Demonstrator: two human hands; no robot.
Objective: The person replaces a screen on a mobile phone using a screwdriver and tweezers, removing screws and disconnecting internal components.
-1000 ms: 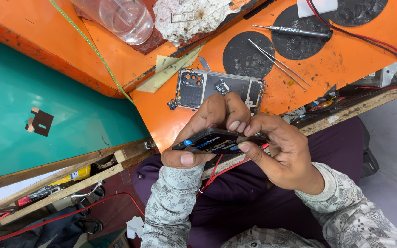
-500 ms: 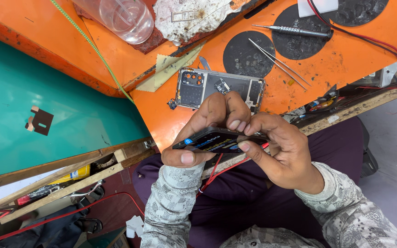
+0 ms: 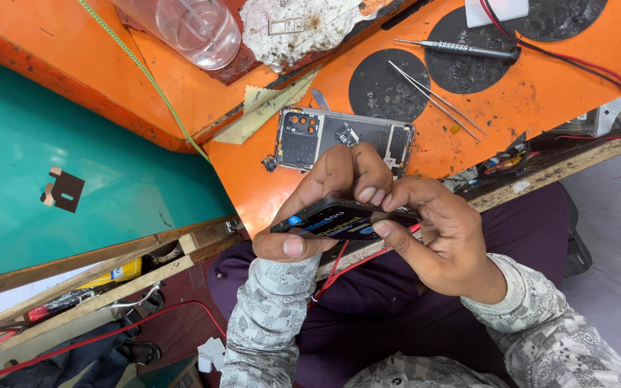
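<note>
Both hands are meeting over the near edge of the orange bench, and they are clamped together on one thing: a thin black phone panel held flat, with a blue patch at its left end. The left hand is gripping that left end, thumb pressing up from below and fingers curling over the top. The right hand is taking the right end, its thumb lying along the near edge and its fingertips pinching the far edge. The fingers of the two hands are touching each other on top of the panel.

Just beyond the hands, an opened phone back frame is lying on the bench with its camera cluster at the left end, partly hidden behind the left knuckles. Farther right, a pair of tweezers is resting across a round black pad. A slim metal screwdriver is lying across a second black pad at the far side. A red wire is trailing along the right of the bench. At far left a clear plastic bottle is lying on its side. The green mat is spreading out to the left, with a small dark scrap sitting on it.
</note>
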